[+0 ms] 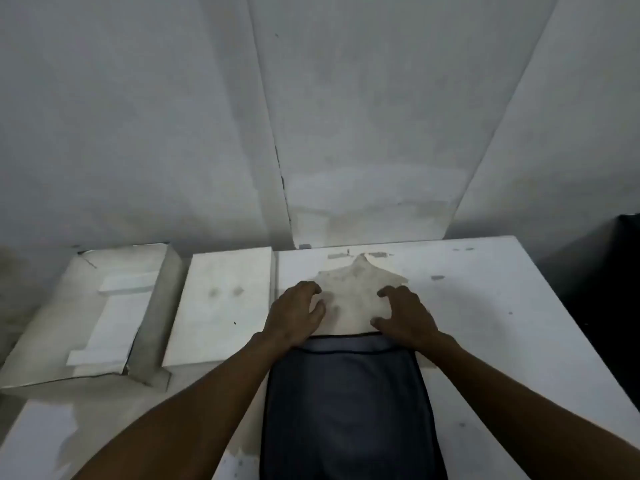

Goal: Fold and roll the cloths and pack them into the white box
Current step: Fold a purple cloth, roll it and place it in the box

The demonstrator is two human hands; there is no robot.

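Note:
A dark blue-grey cloth [346, 403] lies flat on the white table [502, 323], reaching from the near edge to a thin folded band at its far end. My left hand [294, 313] and my right hand [405, 315] rest just beyond that far end, one at each corner. Their fingers are spread and curled over a stained cream patch [353, 299] of the tabletop. The heels of both hands touch the cloth's far corners, and no cloth shows between the fingers. An open white box [41, 341] sits at the far left.
Inside the open box lie white foam pieces [114, 317]. A flat white lid or slab [221, 306] lies between the box and the table. A grey wall stands close behind. A dark object [620, 271] sits off the right edge.

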